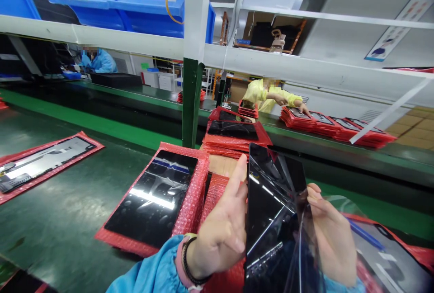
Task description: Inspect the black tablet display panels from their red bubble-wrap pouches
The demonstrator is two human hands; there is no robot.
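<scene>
A glossy black tablet screen panel [271,220] stands tilted up in front of me, its face full of reflections. My left hand [222,227] grips its left edge, the fingers lying long against the side. At the right edge, my right hand [334,234] has thumb and fingers pinched on a clear film [307,248] that lies over the panel's right part and bends away from it. Left of my hands, another black screen panel [152,198] lies face up on red bubble-wrap [190,207]. How far the film is still attached lower down I cannot tell.
Behind the panel rises a stack of red-wrapped screens [233,137]. A silver-backed panel [50,159] lies at far left, another silver panel [396,257] with a blue pen [366,234] at right. A green post [191,103] stands ahead. Two people work beyond.
</scene>
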